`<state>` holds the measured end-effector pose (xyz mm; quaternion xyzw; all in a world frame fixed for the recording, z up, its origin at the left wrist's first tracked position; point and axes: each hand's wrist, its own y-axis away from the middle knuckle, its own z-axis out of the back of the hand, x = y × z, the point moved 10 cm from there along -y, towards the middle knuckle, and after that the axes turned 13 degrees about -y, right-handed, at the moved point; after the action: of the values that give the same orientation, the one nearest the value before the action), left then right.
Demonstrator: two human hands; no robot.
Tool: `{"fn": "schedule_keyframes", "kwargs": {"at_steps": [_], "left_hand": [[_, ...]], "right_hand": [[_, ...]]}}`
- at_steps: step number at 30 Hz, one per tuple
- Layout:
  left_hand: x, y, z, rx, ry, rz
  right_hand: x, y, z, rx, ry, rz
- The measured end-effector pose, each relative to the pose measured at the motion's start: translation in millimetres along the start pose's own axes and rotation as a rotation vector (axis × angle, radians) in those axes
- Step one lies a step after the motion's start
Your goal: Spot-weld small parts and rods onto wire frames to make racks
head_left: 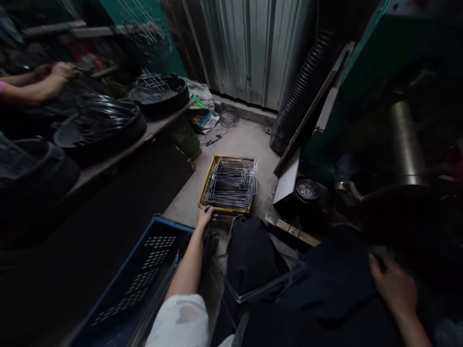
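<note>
My left hand [204, 216] reaches forward to the near rim of a yellow plastic tray [224, 209], but I cannot tell whether its fingers grip it. The tray sits on the concrete floor and holds a stack of wire racks [231, 183]. My right hand [393, 285] rests with spread fingers on the dark cloth over my lap [325, 289], holding nothing. A single wire rack [260, 282] lies across my lap between my hands. At the upper left, a co-worker's hands [54, 77] lie over black wire coils [104, 120].
A blue perforated plastic crate [144, 274] stands to my left. Black tubs [159, 94] line a wooden bench on the left. A corrugated black hose [300, 96] stands against a ribbed metal wall [249, 43]. A machine with a metal roller [407, 144] looms on the right.
</note>
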<state>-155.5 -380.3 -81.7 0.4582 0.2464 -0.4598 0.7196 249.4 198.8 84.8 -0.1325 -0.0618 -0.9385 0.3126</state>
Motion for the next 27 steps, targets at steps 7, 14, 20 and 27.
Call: {"fn": "schedule_keyframes", "kwargs": {"at_steps": [7,14,20,27], "left_hand": [[4,162,6.2,0.246,-0.348,-0.294],[-23,301,-27.4,0.556,-0.633,-0.643],[-40,303,-25.9,0.419,-0.725,-0.751],[-94,259,-44.8,0.349,-0.757,-0.747]], "right_hand": [[26,2,19,-0.091,0.034,0.146],[33,5,22,-0.087,-0.07,0.183],[39,20,28,-0.083,-0.209,0.263],[17,24,34,-0.111,-0.25,0.222]]}}
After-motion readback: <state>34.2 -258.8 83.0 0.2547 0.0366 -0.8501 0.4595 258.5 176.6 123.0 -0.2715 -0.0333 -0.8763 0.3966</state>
